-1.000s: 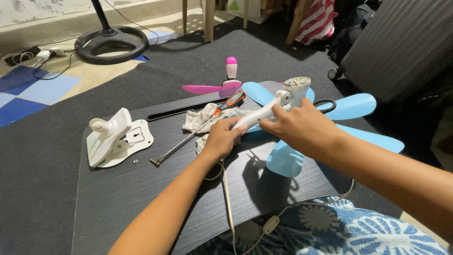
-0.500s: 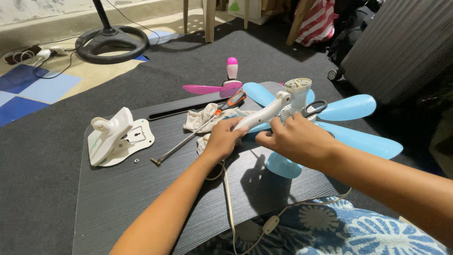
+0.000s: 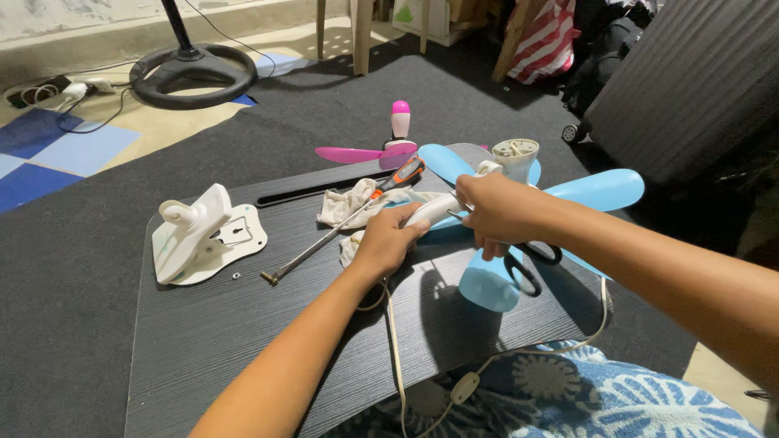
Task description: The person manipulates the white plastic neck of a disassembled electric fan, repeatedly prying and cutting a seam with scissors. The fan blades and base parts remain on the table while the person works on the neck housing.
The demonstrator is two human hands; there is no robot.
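Left hand: the left hand (image 3: 388, 243) is curled around the lower end of a white fan neck (image 3: 434, 209), thumb on top, steadying it just above the lap desk (image 3: 203, 341).
Right hand: the right hand (image 3: 495, 212) is closed over the upper part of the same neck and grips black-handled scissors (image 3: 527, 268), whose loops hang below the palm; the blades are hidden by the fingers, so I cannot tell if they are cutting anything.
Fan neck: held between both hands over the middle of the desk, tilted up to the right toward a white motor housing (image 3: 516, 156).
Cord: a white cord (image 3: 396, 341) with an inline switch (image 3: 463, 388) trails from under the left hand off the near edge, slack.
Blue blades: a light blue fan blade set (image 3: 596, 191) lies beneath the hands.
Nearby tools: an orange-handled screwdriver (image 3: 341, 227) rests on a white cloth (image 3: 345, 204), within reach of the left hand.
Set aside: a white clip base (image 3: 199, 235) sits at the desk's left; a pink fan blade (image 3: 361, 154) lies on the carpet beyond.
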